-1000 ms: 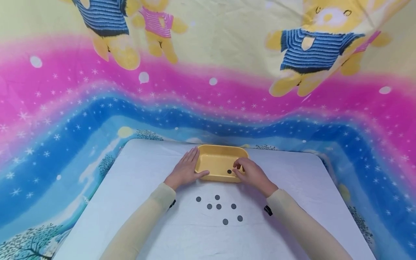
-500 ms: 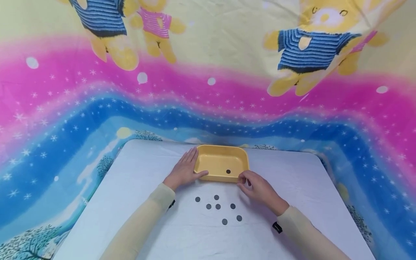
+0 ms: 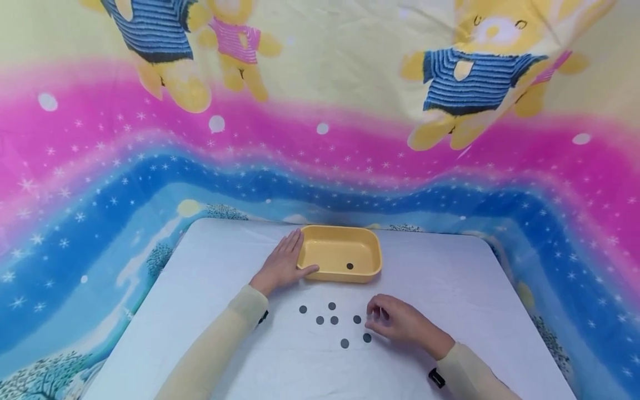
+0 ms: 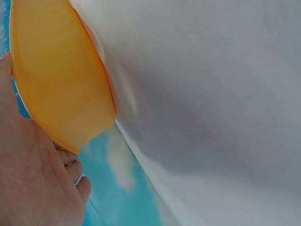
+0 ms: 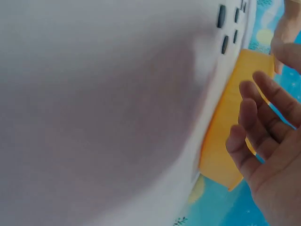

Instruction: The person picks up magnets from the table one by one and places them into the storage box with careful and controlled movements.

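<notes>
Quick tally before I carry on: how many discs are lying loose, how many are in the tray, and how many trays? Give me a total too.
Yellow tray: 1
Dark disc inside the tray: 1
Loose dark discs on the white tabletop: 7
Total: 9

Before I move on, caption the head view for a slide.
Left hand against yellow tray, one disc inside; right hand near seven loose discs.

At the far edge of the counter (image 3: 440, 272), tray (image 3: 325, 253) with one disc (image 3: 350, 266) inside; before it, seven discs (image 3: 334, 320); against its left end, left hand (image 3: 281, 265); just right of those, right hand (image 3: 400, 321).
</notes>
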`<state>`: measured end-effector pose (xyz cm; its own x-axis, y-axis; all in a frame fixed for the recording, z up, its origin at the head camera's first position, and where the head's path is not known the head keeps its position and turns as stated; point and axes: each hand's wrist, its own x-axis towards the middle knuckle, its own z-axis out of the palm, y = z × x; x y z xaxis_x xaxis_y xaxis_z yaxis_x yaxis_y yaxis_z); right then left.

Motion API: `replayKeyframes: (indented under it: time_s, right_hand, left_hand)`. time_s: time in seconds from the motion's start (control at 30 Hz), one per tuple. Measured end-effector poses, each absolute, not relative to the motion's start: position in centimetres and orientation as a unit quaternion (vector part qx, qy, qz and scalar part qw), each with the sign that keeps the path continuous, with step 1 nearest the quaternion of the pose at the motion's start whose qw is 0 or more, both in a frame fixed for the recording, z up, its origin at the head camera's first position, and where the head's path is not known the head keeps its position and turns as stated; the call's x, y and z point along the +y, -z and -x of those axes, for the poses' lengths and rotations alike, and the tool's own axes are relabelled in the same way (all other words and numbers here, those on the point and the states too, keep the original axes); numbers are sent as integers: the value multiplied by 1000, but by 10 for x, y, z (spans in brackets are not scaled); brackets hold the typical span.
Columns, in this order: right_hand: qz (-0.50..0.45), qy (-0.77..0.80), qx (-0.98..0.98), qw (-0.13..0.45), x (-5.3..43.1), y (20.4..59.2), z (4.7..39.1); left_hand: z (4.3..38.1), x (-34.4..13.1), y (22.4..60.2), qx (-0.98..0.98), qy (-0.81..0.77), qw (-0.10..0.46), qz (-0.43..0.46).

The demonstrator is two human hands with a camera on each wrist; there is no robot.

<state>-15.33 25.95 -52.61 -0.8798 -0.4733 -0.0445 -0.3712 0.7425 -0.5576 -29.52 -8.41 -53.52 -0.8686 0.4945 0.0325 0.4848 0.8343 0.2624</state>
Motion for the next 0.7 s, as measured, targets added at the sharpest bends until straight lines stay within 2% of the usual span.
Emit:
replayKeyframes:
  time_s: [0.17, 0.7]
  right_hand:
    - [243, 285, 919, 121, 262, 535, 142]
    - [241, 280, 916, 155, 256, 544, 134]
  left_hand:
    - [294, -84, 533, 957, -134, 22, -256]
    - [293, -83, 537, 957, -143, 14, -251]
